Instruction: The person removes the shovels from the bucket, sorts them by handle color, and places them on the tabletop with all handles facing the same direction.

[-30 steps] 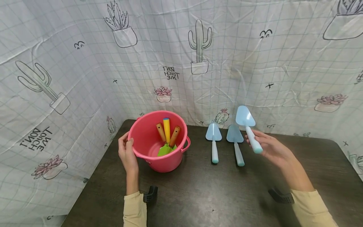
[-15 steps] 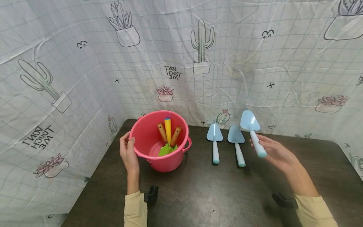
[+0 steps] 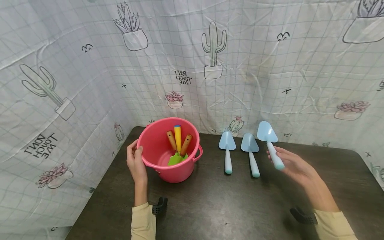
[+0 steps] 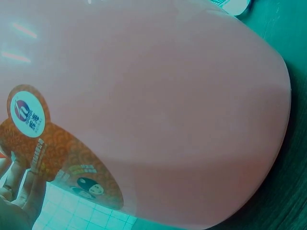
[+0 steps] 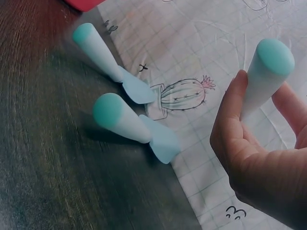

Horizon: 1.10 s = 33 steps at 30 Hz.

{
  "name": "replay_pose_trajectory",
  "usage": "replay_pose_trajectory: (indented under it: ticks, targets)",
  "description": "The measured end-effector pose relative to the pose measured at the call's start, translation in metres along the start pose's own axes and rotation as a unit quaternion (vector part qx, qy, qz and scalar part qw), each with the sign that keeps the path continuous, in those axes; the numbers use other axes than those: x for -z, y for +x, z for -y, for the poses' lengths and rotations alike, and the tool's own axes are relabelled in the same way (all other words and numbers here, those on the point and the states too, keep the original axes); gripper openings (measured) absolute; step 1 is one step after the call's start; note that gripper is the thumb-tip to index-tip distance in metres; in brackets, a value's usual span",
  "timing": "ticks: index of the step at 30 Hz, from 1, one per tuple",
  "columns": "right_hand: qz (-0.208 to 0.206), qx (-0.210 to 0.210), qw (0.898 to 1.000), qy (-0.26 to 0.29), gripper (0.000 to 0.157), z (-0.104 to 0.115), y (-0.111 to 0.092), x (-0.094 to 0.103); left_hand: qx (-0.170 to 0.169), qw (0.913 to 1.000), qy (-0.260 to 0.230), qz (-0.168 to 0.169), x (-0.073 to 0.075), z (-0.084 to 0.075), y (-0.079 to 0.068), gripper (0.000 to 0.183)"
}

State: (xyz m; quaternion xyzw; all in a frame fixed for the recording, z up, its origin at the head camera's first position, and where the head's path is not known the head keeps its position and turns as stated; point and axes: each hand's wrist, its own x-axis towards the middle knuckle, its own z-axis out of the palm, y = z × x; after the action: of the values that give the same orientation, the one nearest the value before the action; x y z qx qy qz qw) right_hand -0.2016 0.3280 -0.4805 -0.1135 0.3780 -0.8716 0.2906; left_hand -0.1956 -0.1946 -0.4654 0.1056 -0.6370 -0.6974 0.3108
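Observation:
My left hand (image 3: 136,163) grips the left rim of a pink bucket (image 3: 175,173), thumb over the edge. In the left wrist view the bucket's wall (image 4: 182,105) fills most of the picture, its orange sticker (image 4: 67,153) beside my fingers. Inside the bucket stand two tools with wooden handles and one with a yellow handle (image 3: 177,138); a green blade (image 3: 175,159) shows below. My right hand (image 3: 295,165) pinches the pale handle of a light blue trowel (image 3: 267,131), held above the table with its blade pointing away. Two matching trowels, one left (image 3: 227,141) and one right (image 3: 249,143), lie side by side.
The dark wooden table (image 3: 210,206) meets a hanging white cloth (image 3: 249,66) with cactus drawings at its back edge. The same cloth also hangs along the left side. A small loop handle (image 3: 198,154) juts from the bucket's right side.
My right hand has moved to the right and slightly nearer with its trowel, away from the two lying trowels. The left hand stays on the bucket, which keeps its place.

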Motion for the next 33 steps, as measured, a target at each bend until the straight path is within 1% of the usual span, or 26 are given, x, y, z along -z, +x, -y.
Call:
replay_pose_trajectory:
  ticks: [5,8,12,15,18,21,24,29,33]
  targets:
    - [0.002,-0.007,1.0,0.005,0.049,-0.002,-0.004,0.004,0.005,1.0,0.002,0.001,0.0,0.001,-0.001,0.036]
    - [-0.013,-0.015,1.0,0.01,0.049,-0.004,-0.006,0.007,0.007,1.0,0.003,-0.002,0.001,0.001,-0.002,0.036]
    - [-0.035,-0.022,0.999,0.001,0.049,-0.005,-0.009,0.01,0.007,1.0,0.007,-0.003,0.001,0.0,-0.003,0.036]
    - [-0.042,-0.027,0.999,0.008,0.05,-0.006,-0.012,0.013,0.005,0.9999,0.011,-0.003,0.0,0.0,-0.003,0.036]
    - [-0.043,-0.032,0.998,0.025,0.049,-0.006,-0.015,0.016,0.004,0.9999,0.012,-0.003,0.0,0.001,-0.003,0.036]
    - [-0.04,-0.034,0.998,0.028,0.05,-0.006,-0.016,0.02,0.004,0.9999,0.011,-0.002,0.0,0.0,-0.002,0.036]
    - [-0.028,-0.035,0.999,0.03,0.051,-0.007,-0.018,0.025,0.002,1.0,0.006,0.0,0.0,0.0,-0.002,0.036]
    - [-0.024,-0.034,0.999,0.0,0.053,-0.008,-0.019,0.034,-0.005,0.9999,-0.013,0.002,0.0,0.0,-0.002,0.035]
    - [-0.056,-0.041,0.997,-0.036,0.05,-0.007,-0.02,0.039,-0.006,0.9999,-0.013,0.003,-0.001,-0.001,-0.002,0.035]
